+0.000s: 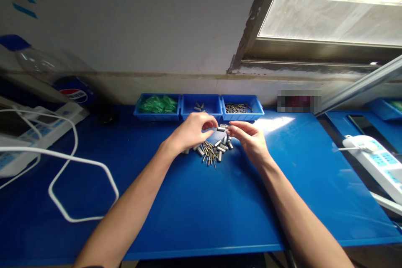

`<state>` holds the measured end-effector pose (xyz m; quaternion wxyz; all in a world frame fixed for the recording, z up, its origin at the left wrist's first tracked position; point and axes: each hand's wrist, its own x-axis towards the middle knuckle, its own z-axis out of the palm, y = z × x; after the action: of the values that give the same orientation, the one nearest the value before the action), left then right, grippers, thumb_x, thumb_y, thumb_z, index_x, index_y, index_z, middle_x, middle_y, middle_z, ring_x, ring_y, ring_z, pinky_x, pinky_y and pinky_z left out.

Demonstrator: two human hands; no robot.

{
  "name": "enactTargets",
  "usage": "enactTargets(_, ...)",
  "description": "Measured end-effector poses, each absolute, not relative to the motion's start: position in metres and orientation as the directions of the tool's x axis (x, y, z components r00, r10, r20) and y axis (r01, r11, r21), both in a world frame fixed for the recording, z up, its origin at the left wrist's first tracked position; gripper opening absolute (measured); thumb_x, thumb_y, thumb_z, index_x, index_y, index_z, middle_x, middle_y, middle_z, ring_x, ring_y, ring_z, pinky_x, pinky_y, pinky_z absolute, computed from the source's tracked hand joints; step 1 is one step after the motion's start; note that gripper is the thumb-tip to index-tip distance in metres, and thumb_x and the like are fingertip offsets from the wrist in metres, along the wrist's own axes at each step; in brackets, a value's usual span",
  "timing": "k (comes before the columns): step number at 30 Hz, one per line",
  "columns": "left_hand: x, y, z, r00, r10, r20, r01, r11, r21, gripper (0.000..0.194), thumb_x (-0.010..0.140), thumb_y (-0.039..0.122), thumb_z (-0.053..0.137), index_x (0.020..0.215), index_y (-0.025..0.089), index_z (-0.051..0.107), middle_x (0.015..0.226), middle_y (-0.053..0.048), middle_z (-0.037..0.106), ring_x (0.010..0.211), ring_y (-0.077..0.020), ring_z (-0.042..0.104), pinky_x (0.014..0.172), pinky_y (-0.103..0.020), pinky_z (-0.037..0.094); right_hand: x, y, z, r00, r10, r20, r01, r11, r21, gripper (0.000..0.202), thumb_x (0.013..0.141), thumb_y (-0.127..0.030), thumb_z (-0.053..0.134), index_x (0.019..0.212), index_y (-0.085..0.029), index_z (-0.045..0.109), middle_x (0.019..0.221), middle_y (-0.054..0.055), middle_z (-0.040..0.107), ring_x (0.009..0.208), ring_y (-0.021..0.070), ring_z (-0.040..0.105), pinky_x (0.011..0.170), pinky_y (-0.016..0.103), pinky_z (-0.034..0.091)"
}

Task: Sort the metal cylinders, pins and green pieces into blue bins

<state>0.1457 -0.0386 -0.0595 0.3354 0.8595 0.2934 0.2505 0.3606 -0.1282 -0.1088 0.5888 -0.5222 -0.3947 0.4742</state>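
Note:
My left hand (198,130) is above the small parts with its fingers curved; thumb and index fingertips look a little apart, with nothing plainly between them. Opposite it, my right hand (249,136) pinches a small metal cylinder (223,125) between thumb and index finger. Just under that lies another short silvery cylinder (221,130), close to the left fingertips; whether it is touched I cannot tell. Below the hands, several loose cylinders (222,147) lie beside a heap of thin brass-coloured pins (209,153). The left hand partly hides the heap.
Three blue bins line the wall: one with green plastic pieces (158,104), one with a few cylinders (198,106), one with thin metal pins (237,108). A white cable (108,171) loops at left. Power strips (377,161), a bottle (73,90) and a phone (370,132) stand or lie around.

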Motion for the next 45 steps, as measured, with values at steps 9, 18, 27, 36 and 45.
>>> enactTargets(9, 0.138, -0.034, -0.075, 0.834, 0.543, 0.095, 0.394, -0.707, 0.587, 0.03, 0.074, -0.002, 0.068, 0.088, 0.021, 0.082, 0.086, -0.005, 0.08, 0.085, -0.0218, 0.073, 0.076, -0.027, 0.056, 0.362, -0.128, -0.105, 0.215, 0.97, 0.116, -0.142, 0.149, -0.979, 0.051, 0.084, -0.039, 0.089, 0.132, -0.037, 0.072, 0.15, 0.004, 0.067, 0.134, 0.031, 0.068, 0.118, 0.053, 0.052)
enactTargets(18, 0.144, -0.04, -0.075, 0.839, 0.542, 0.052, 0.458, -0.754, 0.47, 0.023, 0.088, 0.003, 0.059, 0.094, 0.019, 0.075, 0.092, -0.008, 0.076, 0.086, -0.0212, 0.071, 0.076, -0.026, 0.052, 0.362, -0.129, -0.107, 0.195, 0.978, 0.076, -0.091, 0.095, -0.991, 0.039, 0.085, -0.044, 0.087, 0.122, -0.033, 0.077, 0.139, 0.005, 0.074, 0.111, 0.0283, 0.078, 0.1, 0.047, 0.061)
enactTargets(27, 0.146, -0.042, -0.063, 0.796, 0.595, 0.11, 0.397, -0.652, 0.646, 0.022, 0.088, 0.004, 0.06, 0.104, 0.02, 0.063, 0.089, -0.003, 0.074, 0.08, -0.0171, 0.07, 0.072, -0.025, 0.05, 0.364, -0.128, -0.106, 0.212, 0.974, 0.084, -0.067, 0.1, -0.993, 0.032, 0.087, -0.042, 0.084, 0.117, -0.031, 0.078, 0.119, 0.004, 0.081, 0.093, 0.0219, 0.077, 0.088, 0.04, 0.062)
enactTargets(36, 0.149, -0.044, -0.054, 0.711, 0.643, 0.286, 0.308, -0.65, 0.694, 0.022, 0.083, 0.002, 0.064, 0.098, 0.019, 0.061, 0.082, 0.002, 0.073, 0.075, -0.0129, 0.07, 0.071, -0.022, 0.05, 0.358, -0.131, -0.101, 0.13, 0.991, 0.021, -0.036, 0.026, -0.999, 0.041, 0.083, -0.047, 0.088, 0.117, -0.027, 0.078, 0.095, 0.004, 0.082, 0.088, 0.0224, 0.077, 0.084, 0.039, 0.064)
enactTargets(45, 0.151, -0.045, -0.062, 0.768, 0.595, 0.235, 0.387, -0.724, 0.571, 0.027, 0.086, 0.003, 0.06, 0.106, 0.02, 0.063, 0.086, 0.0, 0.074, 0.077, -0.0153, 0.07, 0.069, -0.024, 0.047, 0.354, -0.133, -0.106, 0.04, 0.999, -0.019, -0.075, -0.016, -0.997, 0.034, 0.081, -0.047, 0.089, 0.109, -0.027, 0.083, 0.099, 0.005, 0.084, 0.083, 0.0225, 0.079, 0.079, 0.038, 0.064)
